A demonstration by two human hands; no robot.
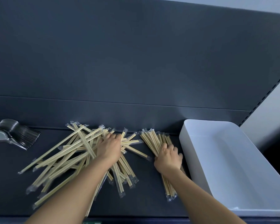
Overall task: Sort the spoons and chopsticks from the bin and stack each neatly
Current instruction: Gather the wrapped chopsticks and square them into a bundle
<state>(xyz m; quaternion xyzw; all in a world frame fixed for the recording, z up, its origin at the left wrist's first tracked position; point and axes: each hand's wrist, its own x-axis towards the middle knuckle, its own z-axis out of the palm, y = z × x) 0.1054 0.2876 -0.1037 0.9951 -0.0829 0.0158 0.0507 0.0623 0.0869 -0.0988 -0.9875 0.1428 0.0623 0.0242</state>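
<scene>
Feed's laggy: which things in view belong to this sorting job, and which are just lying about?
Job: loose pile of wrapped wooden chopsticks; tidy bundle of wrapped chopsticks under the right hand; stacked black plastic spoons; white plastic bin.
Lying about: a small green object at the bottom edge, unidentifiable.

L hand (109, 147) palm-down, R hand (167, 159) curled (2 arms fwd).

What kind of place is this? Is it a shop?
Probably a shop or stockroom shelf, though I can't be sure. The dark metal back panel and the slotted upright look like store shelving, and wrapped chopsticks lie beside a white bin.
</scene>
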